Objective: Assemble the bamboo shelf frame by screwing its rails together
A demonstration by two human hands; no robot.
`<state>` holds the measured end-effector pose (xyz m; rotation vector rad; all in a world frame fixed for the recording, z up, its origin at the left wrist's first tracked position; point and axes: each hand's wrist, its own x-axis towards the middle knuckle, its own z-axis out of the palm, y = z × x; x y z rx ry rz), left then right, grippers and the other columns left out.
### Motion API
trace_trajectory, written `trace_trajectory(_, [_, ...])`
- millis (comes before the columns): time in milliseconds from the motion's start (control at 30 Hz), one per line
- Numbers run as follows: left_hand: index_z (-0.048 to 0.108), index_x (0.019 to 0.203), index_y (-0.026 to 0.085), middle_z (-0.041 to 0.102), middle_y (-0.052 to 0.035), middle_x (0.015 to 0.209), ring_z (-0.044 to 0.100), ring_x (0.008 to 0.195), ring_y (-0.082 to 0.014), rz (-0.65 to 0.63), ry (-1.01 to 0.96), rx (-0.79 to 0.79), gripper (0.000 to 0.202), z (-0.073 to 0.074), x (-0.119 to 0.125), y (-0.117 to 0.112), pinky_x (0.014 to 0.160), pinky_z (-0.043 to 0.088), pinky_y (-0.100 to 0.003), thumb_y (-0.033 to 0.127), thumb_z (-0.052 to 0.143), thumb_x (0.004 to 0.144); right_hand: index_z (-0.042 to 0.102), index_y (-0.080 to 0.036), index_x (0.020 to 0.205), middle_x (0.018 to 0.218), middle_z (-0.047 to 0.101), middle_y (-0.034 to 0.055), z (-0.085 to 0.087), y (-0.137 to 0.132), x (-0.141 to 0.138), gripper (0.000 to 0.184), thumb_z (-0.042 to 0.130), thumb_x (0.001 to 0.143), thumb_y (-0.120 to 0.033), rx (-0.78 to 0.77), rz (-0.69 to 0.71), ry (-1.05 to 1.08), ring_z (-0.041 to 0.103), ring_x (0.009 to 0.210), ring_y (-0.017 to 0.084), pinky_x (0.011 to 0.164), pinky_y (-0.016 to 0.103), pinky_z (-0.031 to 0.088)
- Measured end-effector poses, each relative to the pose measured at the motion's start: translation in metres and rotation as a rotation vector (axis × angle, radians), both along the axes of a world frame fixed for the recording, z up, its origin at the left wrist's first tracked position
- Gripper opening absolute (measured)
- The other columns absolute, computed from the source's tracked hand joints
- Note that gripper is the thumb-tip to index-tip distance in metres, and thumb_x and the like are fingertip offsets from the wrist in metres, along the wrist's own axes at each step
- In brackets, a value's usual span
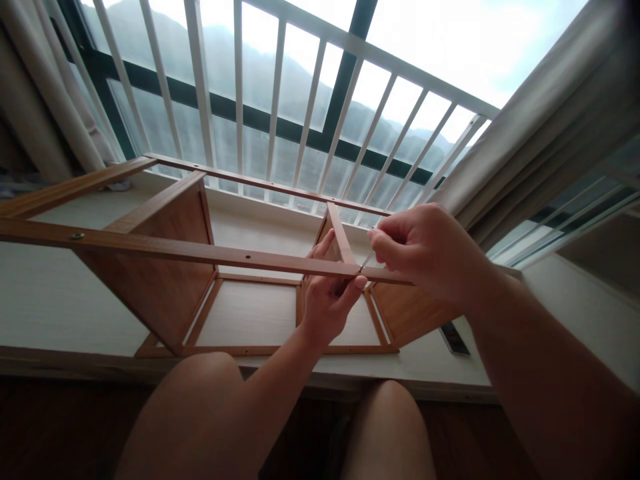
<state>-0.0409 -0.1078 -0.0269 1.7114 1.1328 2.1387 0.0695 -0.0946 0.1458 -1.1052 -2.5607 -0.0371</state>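
Observation:
A brown wooden shelf frame (pixel 165 248) lies on its side on a pale window ledge (pixel 45 300). My left hand (pixel 327 300) reaches from below and wraps its fingers round the frame's front rail near a joint, thumb up against the wood. My right hand (pixel 425 257) is closed in a pinch on a thin metal tool (pixel 367 259), whose tip meets the rail at that joint. A screw head (pixel 77 235) sits in the rail at the far left.
White window bars (pixel 280 107) and dark window frames stand behind the ledge, with curtains (pixel 540 127) at right and left. A small dark phone-like object (pixel 454 338) lies on the ledge by the frame's right panel. My bare knees (pixel 200 400) are below the ledge edge.

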Motion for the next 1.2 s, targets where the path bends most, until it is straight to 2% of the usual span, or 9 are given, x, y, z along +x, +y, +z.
trace_trajectory(133, [0.068,0.083,0.022,0.04,-0.0049,0.154,0.04,0.138,-0.029,-0.008,-0.006,-0.005,0.018,0.0,0.0,0.001,0.114,0.033,-0.047,0.037,0.06,0.089,0.051,-0.019,0.049,0.041,0.036,-0.0031,-0.003,-0.01,-0.005,0.042,0.054,0.088,-0.033,0.127,-0.093,0.022,0.033,0.043,0.01,0.05,0.03,0.027])
trace_trajectory(200, [0.068,0.084,0.021,0.04,-0.0065,0.153,0.039,0.138,-0.0294,0.0,-0.004,-0.001,0.019,0.0,0.0,0.001,0.114,0.033,-0.048,0.037,0.06,0.089,0.054,-0.019,0.053,0.045,0.04,-0.0025,0.002,-0.013,-0.004,0.041,0.052,0.091,-0.035,0.13,-0.082,0.037,0.037,0.045,0.011,0.051,0.03,0.029])
trace_trajectory(300, [0.068,0.082,0.021,0.041,-0.0073,0.153,0.04,0.138,-0.0297,0.008,0.001,0.011,0.018,0.0,0.0,0.001,0.114,0.033,-0.048,0.036,0.061,0.089,0.065,-0.018,0.071,0.058,0.056,-0.0002,0.011,-0.012,0.004,0.033,0.05,0.094,-0.035,0.062,0.059,0.057,0.049,0.053,0.013,0.057,0.029,0.036])
trace_trajectory(400, [0.068,0.081,0.021,0.04,-0.006,0.153,0.041,0.137,-0.0297,0.014,0.009,-0.002,0.017,0.0,0.0,0.0,0.113,0.034,-0.048,0.036,0.062,0.089,0.069,-0.02,0.083,0.068,0.064,0.0016,0.014,-0.007,0.013,0.023,0.053,0.094,-0.033,-0.037,0.186,0.04,0.057,0.061,0.015,0.062,0.03,0.041])
trace_trajectory(567, [0.069,0.086,0.022,0.041,-0.0052,0.153,0.042,0.136,-0.0301,0.031,0.018,-0.009,0.016,0.001,0.0,0.0,0.112,0.036,-0.05,0.036,0.061,0.089,0.071,-0.027,0.085,0.078,0.07,0.003,0.007,0.002,0.02,0.023,0.053,0.094,-0.037,-0.143,0.22,0.093,0.063,0.069,0.021,0.066,0.033,0.047])
trace_trajectory(733, [0.07,0.087,0.023,0.04,-0.0045,0.153,0.042,0.136,-0.0295,0.032,0.02,-0.021,0.017,0.0,0.0,0.0,0.113,0.036,-0.05,0.037,0.061,0.088,0.072,-0.027,0.086,0.083,0.072,0.0035,0.0,0.004,0.018,0.024,0.052,0.094,-0.038,-0.175,0.225,0.106,0.065,0.075,0.023,0.071,0.034,0.048])
trace_trajectory(1067, [0.069,0.087,0.022,0.039,-0.0043,0.154,0.041,0.137,-0.0286,0.012,0.012,-0.008,0.017,-0.001,0.0,0.0,0.114,0.035,-0.048,0.036,0.06,0.089,0.073,-0.026,0.084,0.081,0.071,0.0031,-0.002,0.007,0.016,0.024,0.053,0.093,-0.036,-0.236,0.294,0.133,0.063,0.073,0.021,0.071,0.033,0.047])
trace_trajectory(1200, [0.07,0.09,0.023,0.04,-0.0043,0.153,0.041,0.137,-0.0293,0.028,0.019,-0.017,0.017,-0.001,0.0,0.0,0.113,0.036,-0.049,0.037,0.06,0.089,0.073,-0.021,0.082,0.076,0.068,0.0024,-0.002,0.008,0.015,0.025,0.057,0.091,-0.038,-0.198,0.32,0.123,0.059,0.067,0.017,0.065,0.029,0.043])
